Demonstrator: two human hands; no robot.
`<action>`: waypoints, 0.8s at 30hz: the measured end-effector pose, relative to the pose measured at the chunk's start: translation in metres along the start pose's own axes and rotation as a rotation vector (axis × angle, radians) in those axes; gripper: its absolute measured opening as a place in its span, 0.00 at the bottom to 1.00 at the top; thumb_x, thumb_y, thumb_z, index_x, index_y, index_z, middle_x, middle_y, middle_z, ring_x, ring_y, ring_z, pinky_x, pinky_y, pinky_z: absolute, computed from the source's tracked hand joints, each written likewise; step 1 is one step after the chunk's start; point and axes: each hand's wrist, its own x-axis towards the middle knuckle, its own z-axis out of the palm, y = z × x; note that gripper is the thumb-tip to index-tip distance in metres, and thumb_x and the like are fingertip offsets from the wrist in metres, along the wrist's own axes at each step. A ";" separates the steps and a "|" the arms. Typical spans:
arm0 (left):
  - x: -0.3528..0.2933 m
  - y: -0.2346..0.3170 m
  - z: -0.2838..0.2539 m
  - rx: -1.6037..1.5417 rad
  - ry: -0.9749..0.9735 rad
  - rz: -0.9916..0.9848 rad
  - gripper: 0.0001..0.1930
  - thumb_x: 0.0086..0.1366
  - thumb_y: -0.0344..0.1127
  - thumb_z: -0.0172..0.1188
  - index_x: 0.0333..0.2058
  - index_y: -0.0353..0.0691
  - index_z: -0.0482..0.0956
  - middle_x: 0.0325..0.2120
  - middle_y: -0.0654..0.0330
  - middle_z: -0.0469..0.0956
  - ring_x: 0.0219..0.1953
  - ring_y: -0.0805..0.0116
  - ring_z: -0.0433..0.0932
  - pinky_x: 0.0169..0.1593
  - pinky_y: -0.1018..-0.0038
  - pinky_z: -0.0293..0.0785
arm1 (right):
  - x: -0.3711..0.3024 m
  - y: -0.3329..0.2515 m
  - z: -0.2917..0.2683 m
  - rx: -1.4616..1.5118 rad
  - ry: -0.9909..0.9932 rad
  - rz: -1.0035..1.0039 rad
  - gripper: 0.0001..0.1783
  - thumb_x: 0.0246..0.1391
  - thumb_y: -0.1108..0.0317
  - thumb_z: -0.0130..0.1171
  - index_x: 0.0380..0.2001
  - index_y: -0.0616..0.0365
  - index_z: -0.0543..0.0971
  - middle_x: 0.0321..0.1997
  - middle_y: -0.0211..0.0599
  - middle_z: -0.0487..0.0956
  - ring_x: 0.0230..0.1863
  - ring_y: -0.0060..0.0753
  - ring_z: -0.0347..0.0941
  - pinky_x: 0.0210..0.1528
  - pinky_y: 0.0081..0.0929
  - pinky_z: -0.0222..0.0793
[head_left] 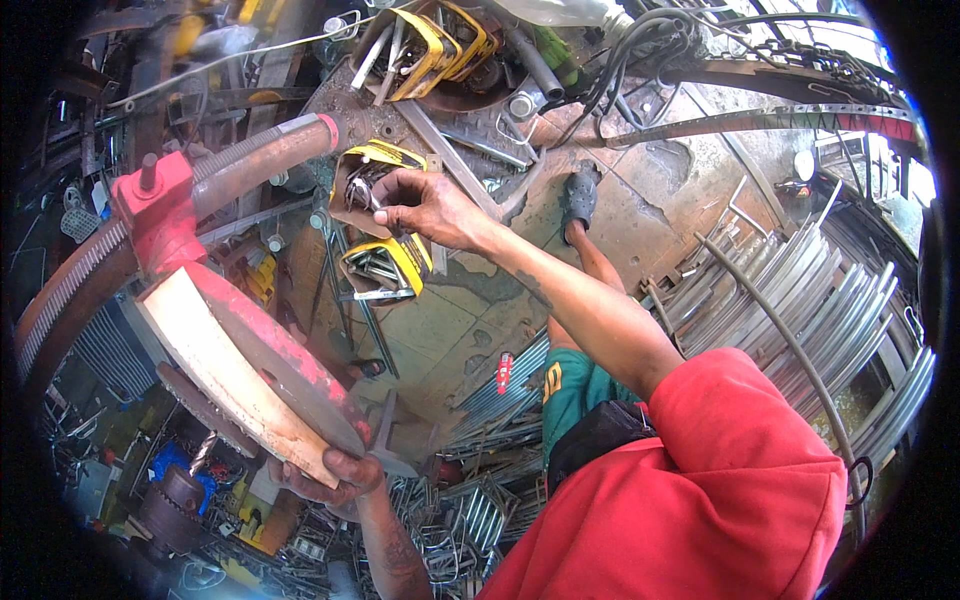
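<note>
My left hand [335, 476] grips the lower end of a pale wooden board [225, 365], with the fingers wrapped round its edge. The board lies along a round red metal table [290, 350] of a drill press. My right hand [430, 208] is stretched out over a yellow and black open container [385, 152] of small dark metal pieces. Its fingers are curled, thumb and forefinger close together; whatever sits between them is too small to make out. Just below hangs a second yellow container [408, 262] holding metal rods or bits.
A red clamp bracket [160, 215] rides on the toothed column [260, 165]. A chuck [175, 508] with a drill bit [205, 452] is at lower left. Larger yellow containers [430, 55] of tools stand at the top. Metal bars [780, 300] are stacked at right, near a cable [650, 45].
</note>
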 end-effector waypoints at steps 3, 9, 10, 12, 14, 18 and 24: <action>0.001 0.001 -0.002 0.064 -0.069 -0.018 0.25 0.65 0.39 0.44 0.57 0.34 0.52 0.50 0.39 0.57 0.53 0.36 0.63 0.50 0.41 0.68 | 0.001 0.001 0.000 -0.030 0.021 -0.005 0.14 0.52 0.68 0.65 0.40 0.59 0.76 0.34 0.24 0.75 0.36 0.16 0.69 0.39 0.19 0.68; 0.003 0.003 0.004 0.013 0.048 -0.002 0.26 0.63 0.38 0.49 0.55 0.25 0.61 0.49 0.40 0.65 0.50 0.41 0.69 0.49 0.47 0.69 | 0.002 0.000 0.000 -0.090 0.043 -0.045 0.15 0.50 0.68 0.67 0.39 0.59 0.75 0.31 0.23 0.73 0.35 0.16 0.67 0.40 0.18 0.67; 0.003 0.004 0.005 0.026 0.048 -0.005 0.26 0.63 0.38 0.49 0.55 0.25 0.61 0.49 0.40 0.65 0.50 0.42 0.69 0.49 0.48 0.70 | 0.002 -0.001 -0.001 -0.087 0.045 -0.048 0.15 0.50 0.68 0.68 0.39 0.59 0.75 0.31 0.23 0.73 0.35 0.16 0.67 0.40 0.18 0.67; 0.003 0.005 0.005 0.038 0.063 -0.007 0.27 0.62 0.38 0.49 0.55 0.24 0.62 0.49 0.40 0.66 0.50 0.43 0.69 0.48 0.49 0.70 | 0.003 0.000 -0.001 -0.074 0.047 -0.053 0.15 0.49 0.68 0.68 0.38 0.59 0.75 0.31 0.23 0.73 0.35 0.16 0.67 0.40 0.18 0.67; 0.003 0.007 0.003 0.043 0.051 -0.015 0.27 0.62 0.39 0.49 0.54 0.24 0.62 0.49 0.40 0.66 0.50 0.43 0.69 0.48 0.50 0.70 | 0.004 0.002 -0.002 -0.058 0.041 -0.067 0.15 0.49 0.68 0.68 0.38 0.59 0.74 0.31 0.23 0.73 0.34 0.16 0.67 0.40 0.18 0.67; 0.002 0.006 0.001 0.088 -0.045 -0.061 0.26 0.64 0.40 0.45 0.56 0.30 0.54 0.50 0.40 0.59 0.54 0.39 0.63 0.51 0.44 0.68 | 0.004 0.004 -0.002 -0.042 0.064 -0.013 0.16 0.48 0.67 0.70 0.37 0.58 0.74 0.30 0.22 0.72 0.33 0.15 0.67 0.35 0.17 0.65; 0.000 0.000 0.001 0.075 0.038 0.017 0.26 0.63 0.39 0.48 0.55 0.27 0.58 0.50 0.39 0.62 0.52 0.40 0.66 0.50 0.46 0.69 | -0.005 0.001 -0.029 -0.030 0.289 0.083 0.21 0.47 0.63 0.69 0.40 0.61 0.73 0.27 0.29 0.75 0.28 0.20 0.70 0.28 0.20 0.67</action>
